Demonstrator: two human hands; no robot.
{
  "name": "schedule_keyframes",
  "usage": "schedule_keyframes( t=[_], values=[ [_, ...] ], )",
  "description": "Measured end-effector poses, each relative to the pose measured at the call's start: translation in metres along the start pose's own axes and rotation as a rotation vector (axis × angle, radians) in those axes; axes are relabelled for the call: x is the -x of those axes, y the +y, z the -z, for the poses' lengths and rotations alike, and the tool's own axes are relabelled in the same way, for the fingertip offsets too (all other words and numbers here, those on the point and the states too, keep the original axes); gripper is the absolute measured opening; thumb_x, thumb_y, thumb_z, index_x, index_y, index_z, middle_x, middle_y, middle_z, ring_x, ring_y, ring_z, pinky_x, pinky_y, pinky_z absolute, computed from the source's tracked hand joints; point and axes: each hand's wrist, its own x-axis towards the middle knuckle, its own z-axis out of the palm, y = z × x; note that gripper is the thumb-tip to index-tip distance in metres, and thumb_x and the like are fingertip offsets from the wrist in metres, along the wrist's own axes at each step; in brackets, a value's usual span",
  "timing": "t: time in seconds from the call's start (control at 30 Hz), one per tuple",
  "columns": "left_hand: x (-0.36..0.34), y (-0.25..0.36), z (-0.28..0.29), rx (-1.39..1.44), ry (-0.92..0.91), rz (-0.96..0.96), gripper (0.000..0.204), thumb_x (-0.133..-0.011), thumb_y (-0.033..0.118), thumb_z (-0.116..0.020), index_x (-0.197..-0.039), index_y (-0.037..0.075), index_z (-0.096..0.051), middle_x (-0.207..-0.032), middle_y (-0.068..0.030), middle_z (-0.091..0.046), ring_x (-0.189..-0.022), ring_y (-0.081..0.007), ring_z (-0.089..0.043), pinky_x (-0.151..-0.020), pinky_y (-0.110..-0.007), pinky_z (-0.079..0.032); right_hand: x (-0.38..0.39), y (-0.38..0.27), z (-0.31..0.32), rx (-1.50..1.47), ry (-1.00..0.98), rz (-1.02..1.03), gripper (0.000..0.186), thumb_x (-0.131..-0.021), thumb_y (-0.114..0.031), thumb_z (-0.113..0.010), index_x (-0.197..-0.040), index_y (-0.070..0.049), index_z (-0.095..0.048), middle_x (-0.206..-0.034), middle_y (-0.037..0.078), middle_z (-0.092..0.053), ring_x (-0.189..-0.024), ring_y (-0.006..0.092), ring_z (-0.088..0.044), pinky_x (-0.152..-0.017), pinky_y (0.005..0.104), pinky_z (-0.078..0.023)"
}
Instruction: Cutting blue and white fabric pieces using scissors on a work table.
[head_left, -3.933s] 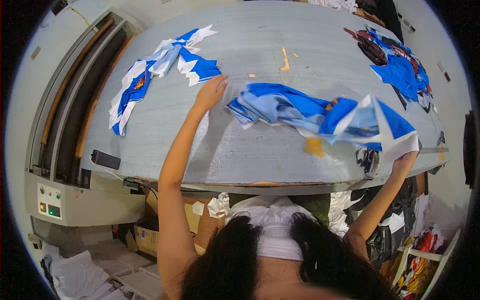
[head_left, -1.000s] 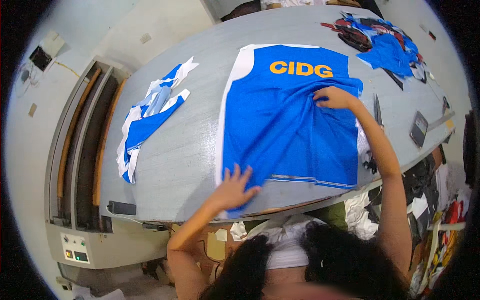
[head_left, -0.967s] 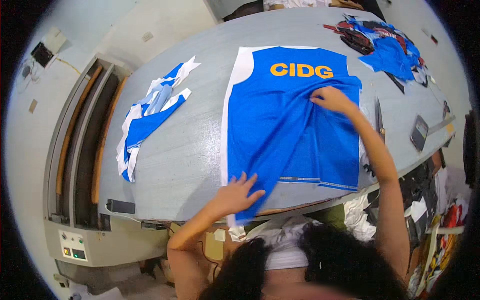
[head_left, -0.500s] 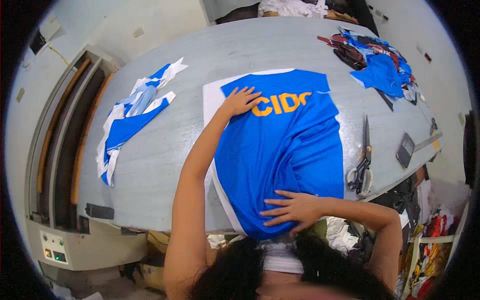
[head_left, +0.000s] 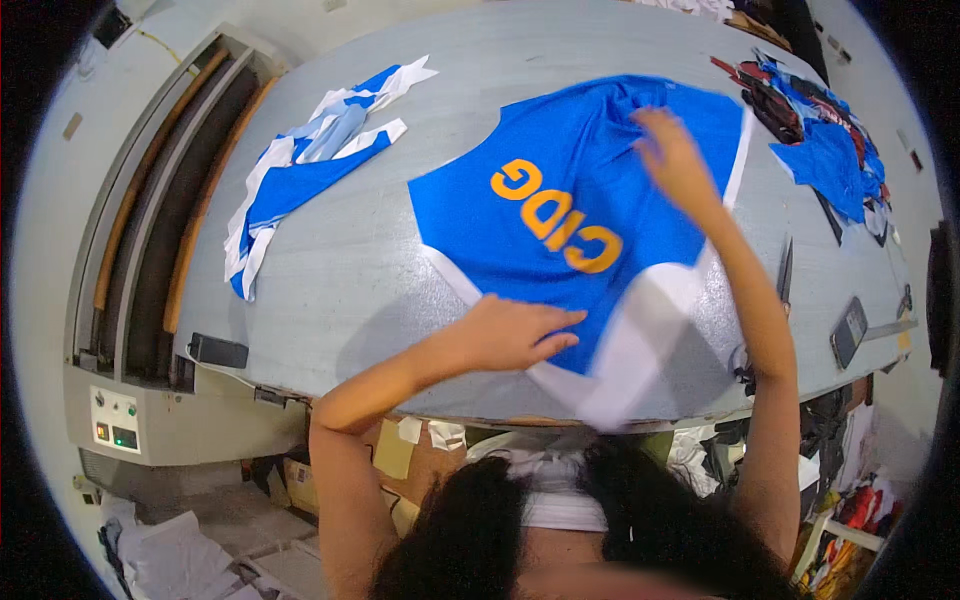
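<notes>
A blue jersey panel [head_left: 455, 205] with orange lettering lies slanted across the grey table, the letters upside down to me. Folds run through its far part, and a white flap [head_left: 655, 310] at its near right is blurred, lifted and turned over. My left hand [head_left: 510, 335] rests at the panel's near edge, fingers stretched out and thumb apart. Over the far right part is my right hand [head_left: 680, 170], its fingers spread above the creases and slightly blurred; no grip on the cloth shows.
Blue and white cloth pieces [head_left: 300, 185] lie at the left, mixed scraps [head_left: 830, 160] at the far right. Scissors [head_left: 786, 270], partly behind my right arm, and a phone [head_left: 849, 332] are on the right. A dark box [head_left: 218, 350] sits near the left machine [head_left: 130, 400].
The panel has been turned around, so its lettering is now upside down. My left hand has come nearer to me; my right hand has reached to the far right.
</notes>
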Motion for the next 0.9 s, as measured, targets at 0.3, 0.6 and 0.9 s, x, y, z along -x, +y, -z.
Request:
schedule_keyframes(
  t=[0.3, 0.6, 0.9],
  values=[
    [-0.089, -0.17, 0.024, -0.078, 0.449, -0.118, 0.044, -0.09, 0.037, -0.042, -0.128, 0.013, -0.044, -0.135, -0.012, -0.039, -0.125, -0.0327, -0.033, -0.103, -0.047, -0.025, 0.114, -0.162, 0.007, 0.217, -0.461, -0.142, 0.061, -0.083, -0.052, -0.046, -0.132, -0.016, -0.039, -0.141, 0.019, -0.023, -0.128, 0.0489, -0.015, -0.097, 0.0685, -0.008],
    [0.038, 0.051, -0.021, -0.109, -0.321, -0.344, 0.064, -0.085, 0.051, -0.042, -0.123, 0.0, -0.045, -0.118, -0.0311, -0.046, -0.11, -0.0456, -0.044, -0.093, -0.049, -0.037, 0.147, 0.048, 0.036, 0.107, -0.142, -0.708, 0.062, -0.083, -0.054, -0.048, -0.13, -0.013, -0.041, -0.134, 0.018, -0.038, -0.126, 0.0437, -0.027, -0.095, 0.0674, -0.016],
    [-0.159, -0.039, 0.025, -0.066, 0.547, -0.158, 0.037, -0.088, 0.032, -0.047, -0.117, 0.01, -0.051, -0.119, -0.011, -0.053, -0.111, -0.0289, -0.049, -0.092, -0.053, -0.035, 0.057, 0.014, -0.052, 0.378, -0.483, -0.4, 0.07, -0.083, -0.059, -0.041, -0.136, -0.014, -0.032, -0.14, 0.015, -0.028, -0.13, 0.0421, -0.019, -0.101, 0.063, -0.011]
  ],
)
